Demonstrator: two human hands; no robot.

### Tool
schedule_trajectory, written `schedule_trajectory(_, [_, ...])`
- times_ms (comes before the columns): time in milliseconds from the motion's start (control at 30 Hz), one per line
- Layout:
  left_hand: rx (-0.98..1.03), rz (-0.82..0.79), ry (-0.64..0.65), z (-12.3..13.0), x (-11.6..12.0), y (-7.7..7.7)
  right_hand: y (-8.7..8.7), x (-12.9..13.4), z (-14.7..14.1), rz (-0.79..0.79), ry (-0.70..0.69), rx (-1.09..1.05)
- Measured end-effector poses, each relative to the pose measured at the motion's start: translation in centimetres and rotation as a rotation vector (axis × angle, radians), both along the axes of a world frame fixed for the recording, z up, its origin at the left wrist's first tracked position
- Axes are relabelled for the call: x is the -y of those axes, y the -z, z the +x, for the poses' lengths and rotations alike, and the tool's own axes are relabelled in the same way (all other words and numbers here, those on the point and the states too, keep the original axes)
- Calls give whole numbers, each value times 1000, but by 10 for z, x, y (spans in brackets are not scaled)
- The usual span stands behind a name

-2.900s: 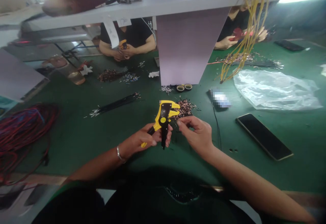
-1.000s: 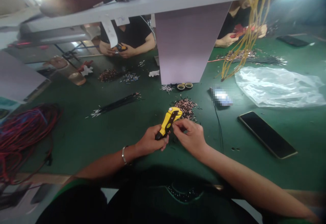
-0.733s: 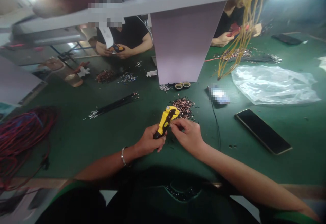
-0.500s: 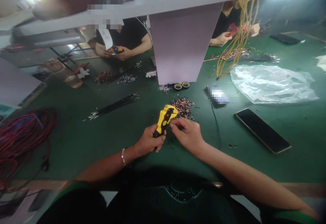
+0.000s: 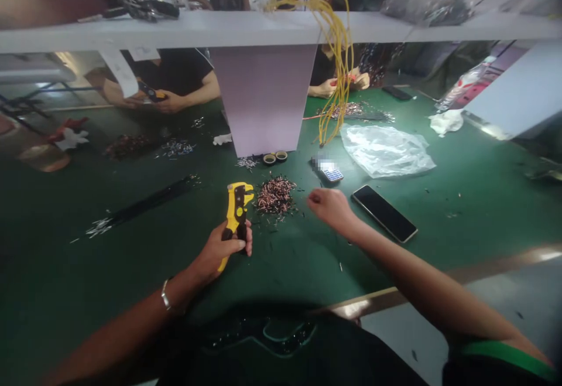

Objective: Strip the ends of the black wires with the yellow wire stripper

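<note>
My left hand (image 5: 229,244) is wrapped round the handles of a yellow and black wire stripper (image 5: 237,205), whose jaws point up and to the right. Just right of the jaws lies a pile of short copper and black wire ends (image 5: 276,195) on the green table (image 5: 281,269). My right hand (image 5: 330,207) is closed, its fingertips pinched together to the right of that pile. Whatever its fingers hold, if anything, is too small to make out. A bundle of black wires (image 5: 149,200) with pale ends lies to the left of the stripper.
A phone (image 5: 384,212) lies beside my right forearm, with a small keypad device (image 5: 328,169) behind it. Farther back are a clear plastic bag (image 5: 386,150), two small round tins (image 5: 275,157) and hanging yellow wires (image 5: 340,40). Co-workers' hands (image 5: 173,102) work beyond the upright panel (image 5: 266,99).
My right hand has drawn away from the stripper's jaws to the right. My left hand keeps its hold on the stripper, now apart from the pile. The view has turned rightward.
</note>
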State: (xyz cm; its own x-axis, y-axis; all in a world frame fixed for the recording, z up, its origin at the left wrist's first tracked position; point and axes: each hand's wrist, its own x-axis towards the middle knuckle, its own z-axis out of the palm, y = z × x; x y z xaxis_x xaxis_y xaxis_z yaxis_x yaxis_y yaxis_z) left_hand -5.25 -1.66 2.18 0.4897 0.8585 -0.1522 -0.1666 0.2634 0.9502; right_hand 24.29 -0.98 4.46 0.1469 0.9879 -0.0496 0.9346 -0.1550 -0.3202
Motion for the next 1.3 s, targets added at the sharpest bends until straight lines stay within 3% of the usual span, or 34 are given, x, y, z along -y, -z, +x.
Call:
schedule_trajectory(100, [-17, -2, -18, 2, 1, -1, 3, -8, 37, -61, 109, 92])
schedule_trajectory(200, [2, -38, -4, 3, 0, -2, 12, -16, 55, -138, 114, 122])
schedule_trajectory(433, [94, -117, 64, 2, -2, -4, 30, -30, 56, -207, 72, 94])
schedule_trajectory(600, [163, -132, 102, -1, -3, -3, 20, -29, 54, -158, 89, -24])
schedule_trajectory(800, [260, -151, 153, -2, -3, -6, -2, -19, 38, -97, 88, -402])
schedule_trajectory(900, [295, -162, 194, -3, -4, -8, -8, -17, 21, -46, 111, -949])
schedule_trajectory(967, [303, -167, 210, -3, -5, -9, -11, -17, 7, -22, 111, -1206])
schedule_trajectory(1100, [307, -171, 207, -4, -6, -9, -15, -16, -18, -20, 70, -1383])
schedule_trajectory(1300, [328, -186, 216, -7, -10, -11, -13, -3, -40, -147, 3, -1524])
